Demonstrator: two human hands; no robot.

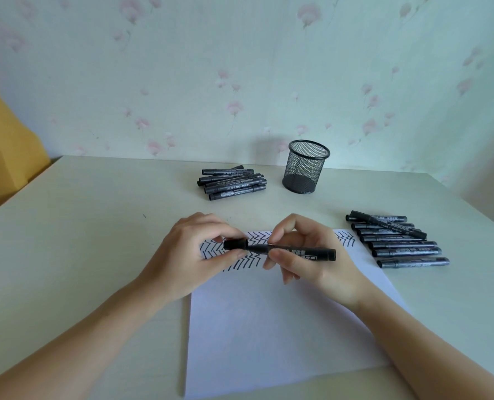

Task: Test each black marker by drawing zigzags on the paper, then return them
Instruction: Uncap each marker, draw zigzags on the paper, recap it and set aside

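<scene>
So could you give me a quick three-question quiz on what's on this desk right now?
1. True or false: the mesh cup holds markers.
2. Which hand grips the cap: A left, B right?
3. Fill in: the zigzags are drawn on the ____.

Key: 1 false, it looks empty. 2 A, the left hand; the right hand holds the marker. 3 paper.

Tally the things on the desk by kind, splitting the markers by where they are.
held marker: 1
right row markers: 8
back pile markers: at least 6; they overlap, so the exact count is unclear
mesh pen cup: 1
paper sheet: 1
Total: at least 17
</scene>
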